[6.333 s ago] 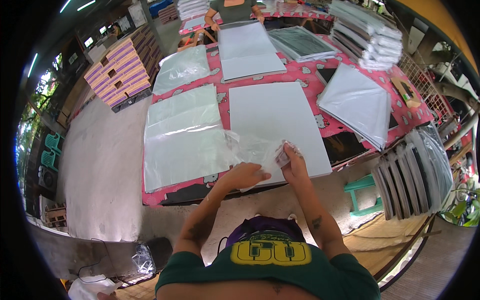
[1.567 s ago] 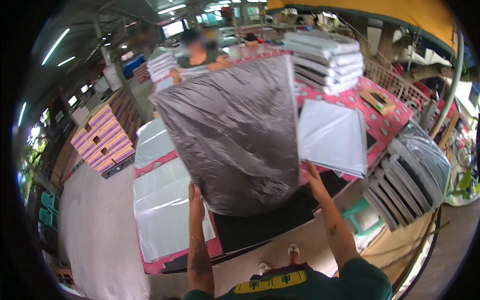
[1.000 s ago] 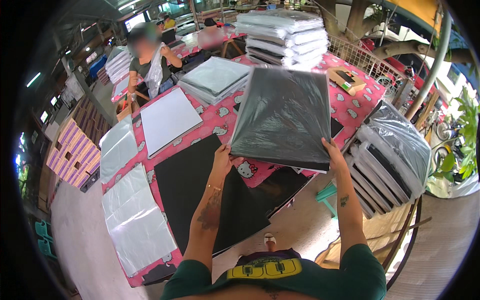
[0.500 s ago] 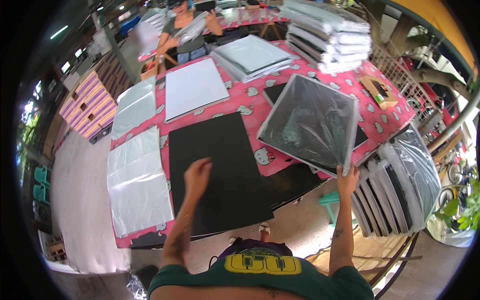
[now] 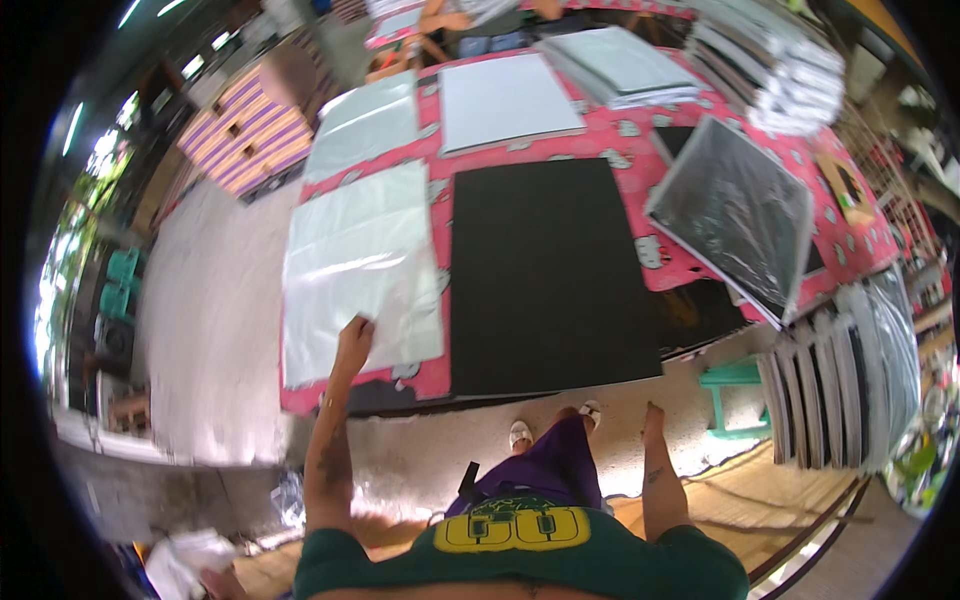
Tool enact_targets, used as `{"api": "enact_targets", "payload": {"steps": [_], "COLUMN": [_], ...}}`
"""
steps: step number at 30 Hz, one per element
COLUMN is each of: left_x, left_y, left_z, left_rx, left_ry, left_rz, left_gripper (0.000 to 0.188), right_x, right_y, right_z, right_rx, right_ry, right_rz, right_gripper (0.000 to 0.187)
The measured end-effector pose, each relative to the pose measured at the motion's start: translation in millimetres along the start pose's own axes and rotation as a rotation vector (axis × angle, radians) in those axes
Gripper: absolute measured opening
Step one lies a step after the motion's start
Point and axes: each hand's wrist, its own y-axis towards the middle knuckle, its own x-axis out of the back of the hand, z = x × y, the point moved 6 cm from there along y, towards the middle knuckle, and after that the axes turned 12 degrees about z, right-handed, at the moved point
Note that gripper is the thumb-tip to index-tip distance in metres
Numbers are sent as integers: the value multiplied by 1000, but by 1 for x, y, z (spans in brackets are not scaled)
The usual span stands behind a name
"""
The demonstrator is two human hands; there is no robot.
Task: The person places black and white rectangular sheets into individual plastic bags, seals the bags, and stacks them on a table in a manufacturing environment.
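Note:
My left hand (image 5: 354, 345) is over the lower part of the clear plastic bags (image 5: 350, 235) at the table's left. Its fingers are closed, pinching the top plastic, which creases near them. My right hand (image 5: 653, 418) hangs past the table's front edge, away from everything on it; its fingers are blurred and no object shows in it. Between the hands lies a large black board (image 5: 545, 270). To the right, a plastic-wrapped dark board (image 5: 740, 210) lies at an angle on the table.
The table (image 5: 620, 140) has a pink patterned cover. Farther back lie a white board stack (image 5: 510, 100), a wrapped stack (image 5: 620, 65) and more plastic (image 5: 365, 125). Wrapped boards (image 5: 840, 385) stand at the right beside a green stool (image 5: 733, 375). A co-worker's arm (image 5: 445, 18) shows beyond.
My left hand has moved from above the black board to the clear plastic on the left. My right hand has let go of the wrapped board's corner and dropped toward me. The view has shifted left.

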Motion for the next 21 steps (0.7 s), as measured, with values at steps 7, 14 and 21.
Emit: {"api": "enact_targets", "payload": {"steps": [7, 14, 21], "left_x": [47, 31, 13], "left_y": [8, -20, -84], "left_z": [-101, -144, -199], "left_rx": [-60, -16, -277], "left_ry": [-325, -776, -34], "left_rz": [-9, 42, -328], "left_gripper": [21, 23, 37], "right_x": [-133, -199, -318], "right_y": [-92, -339, -422], "right_z": [-51, 146, 247], "right_rx": [-183, 671, 450], "right_ry": [355, -370, 512], "right_rz": [474, 1307, 1295], "right_gripper": [59, 44, 31]}}
